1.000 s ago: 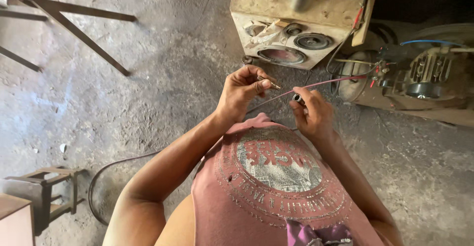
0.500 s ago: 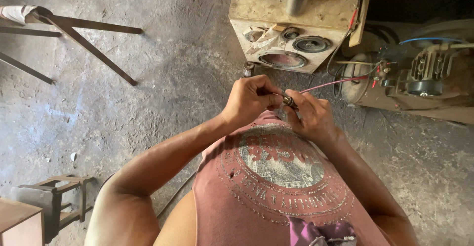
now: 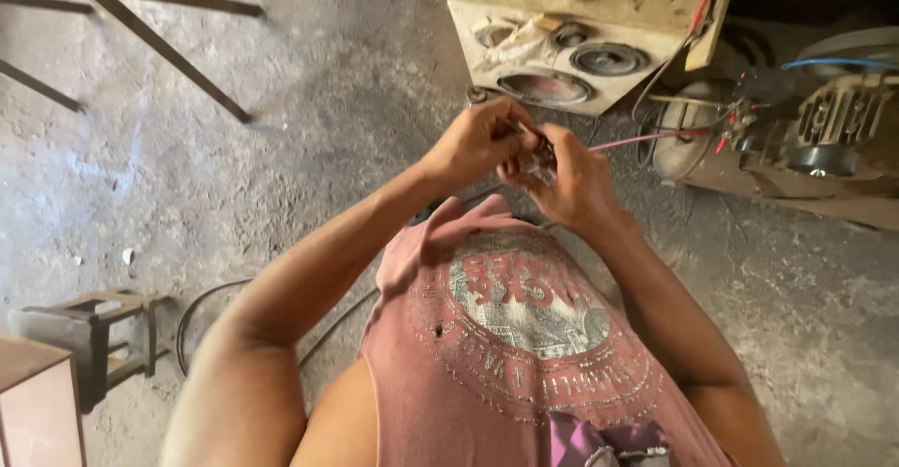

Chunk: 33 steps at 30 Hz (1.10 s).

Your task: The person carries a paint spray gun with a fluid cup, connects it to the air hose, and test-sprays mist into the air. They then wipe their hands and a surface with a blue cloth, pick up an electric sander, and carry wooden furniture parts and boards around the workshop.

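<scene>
Pink wire [image 3: 637,138], one strand, runs from the motor [image 3: 824,134] to the two hands held before the chest. Left hand [image 3: 479,141] and right hand [image 3: 571,184] both pinch its near end, fingertips touching: apparently a twisting or stripping step, calling next for a steady, fine grip. Beyond stands one speaker box [image 3: 562,36] on the concrete floor [image 3: 281,177].

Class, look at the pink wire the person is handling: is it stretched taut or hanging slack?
Taut: the pink wire runs nearly straight from the left hand and right hand towards the motor.
</scene>
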Motion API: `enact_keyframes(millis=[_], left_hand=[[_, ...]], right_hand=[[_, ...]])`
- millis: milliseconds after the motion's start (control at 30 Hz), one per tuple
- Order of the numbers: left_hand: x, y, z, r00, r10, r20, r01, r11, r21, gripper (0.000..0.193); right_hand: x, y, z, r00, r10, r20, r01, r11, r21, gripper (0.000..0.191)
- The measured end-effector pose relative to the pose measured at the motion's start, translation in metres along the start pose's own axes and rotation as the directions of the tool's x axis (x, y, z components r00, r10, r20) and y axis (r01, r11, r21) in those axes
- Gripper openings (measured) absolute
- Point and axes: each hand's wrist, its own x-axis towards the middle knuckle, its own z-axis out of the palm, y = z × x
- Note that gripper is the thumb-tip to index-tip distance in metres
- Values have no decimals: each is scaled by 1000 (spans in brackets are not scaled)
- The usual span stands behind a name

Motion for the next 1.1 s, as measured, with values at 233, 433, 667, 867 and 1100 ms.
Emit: enact_keyframes(millis=[233, 433, 667, 867, 1100], left_hand=[[-37, -53, -37, 929, -235, -286, 311, 915, 259, 45], [-62, -89, -39, 908, -288, -305, 406, 783, 470, 40], [-55, -75, -43, 992, 118, -44, -45, 658, 752, 34], [-60, -93, -93, 966, 107, -234, 85, 726, 683, 16], [-52, -142, -185, 913, 18, -408, 253, 758, 601, 33]], right_hand=[[-10, 86, 44, 924, 376, 76, -378, 926, 22, 28], [-60, 170, 53, 941, 328, -83, -316, 765, -560, 21], [-79, 178, 62, 646, 747, 159, -543, 595, -593, 24], [-33, 133, 121, 632, 695, 342, -627, 719, -300, 23], [59, 77, 214, 712, 546, 441, -569, 817, -94, 25]])
